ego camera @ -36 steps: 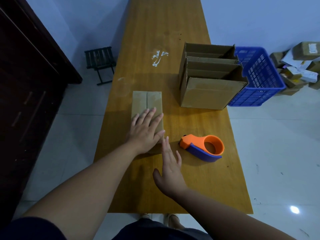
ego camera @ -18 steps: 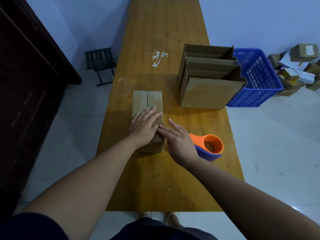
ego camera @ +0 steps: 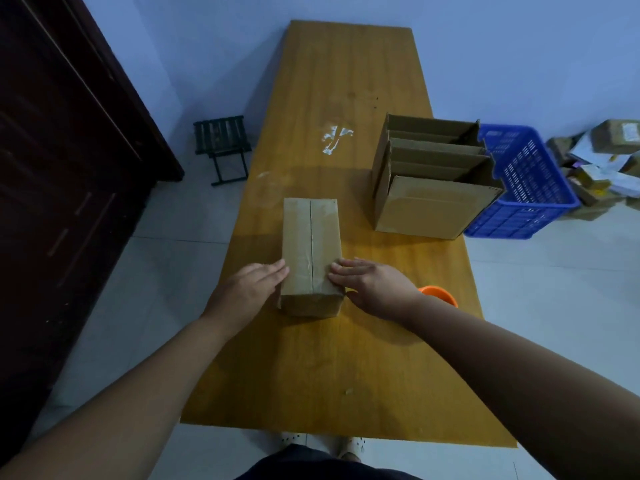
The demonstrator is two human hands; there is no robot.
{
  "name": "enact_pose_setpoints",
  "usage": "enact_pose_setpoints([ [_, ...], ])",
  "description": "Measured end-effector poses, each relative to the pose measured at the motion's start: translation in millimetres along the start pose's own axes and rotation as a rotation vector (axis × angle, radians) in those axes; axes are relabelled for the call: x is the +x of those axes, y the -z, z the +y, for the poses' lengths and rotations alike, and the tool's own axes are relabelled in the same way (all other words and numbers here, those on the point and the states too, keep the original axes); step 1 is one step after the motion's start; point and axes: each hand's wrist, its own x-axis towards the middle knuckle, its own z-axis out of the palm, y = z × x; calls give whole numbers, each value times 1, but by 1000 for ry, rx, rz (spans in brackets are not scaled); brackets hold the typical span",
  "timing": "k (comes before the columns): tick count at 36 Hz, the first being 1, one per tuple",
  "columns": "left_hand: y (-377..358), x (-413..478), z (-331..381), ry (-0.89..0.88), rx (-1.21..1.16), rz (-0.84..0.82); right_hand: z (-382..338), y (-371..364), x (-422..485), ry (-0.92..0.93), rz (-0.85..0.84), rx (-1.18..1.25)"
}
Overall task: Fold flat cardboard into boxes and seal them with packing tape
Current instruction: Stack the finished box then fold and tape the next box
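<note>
A small closed cardboard box [ego camera: 310, 237] lies lengthwise on the wooden table [ego camera: 346, 358], its top flaps meeting in a centre seam under clear tape. My left hand [ego camera: 249, 289] rests against the box's near left edge with straight fingers. My right hand [ego camera: 370, 282] lies flat on the near right part of the top, fingers extended. An orange tape dispenser [ego camera: 438, 295] sits just right of my right wrist, mostly hidden by it.
Several open cardboard boxes [ego camera: 433, 181] stand on the table's right side. A blue plastic crate [ego camera: 526, 181] sits beyond the right edge, with a pile of parcels [ego camera: 606, 161] on the floor. A small black stool [ego camera: 223, 143] and a dark wooden door [ego camera: 62, 168] are left.
My left hand slid from the box top to its left side. My right hand came from the table in front of the dispenser onto the box's right top. The view tilted up.
</note>
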Motion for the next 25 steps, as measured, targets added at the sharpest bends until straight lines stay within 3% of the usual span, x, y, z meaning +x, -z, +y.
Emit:
enact_pose_setpoints([
  [5,10,9,-5,-136,126,46,1,4,1,10,-31,-19],
  [14,17,7,-4,-109,96,21,0,1,1,13,-32,-38],
  [25,3,4,1,-50,63,69,-5,-10,-8,22,141,-13],
])
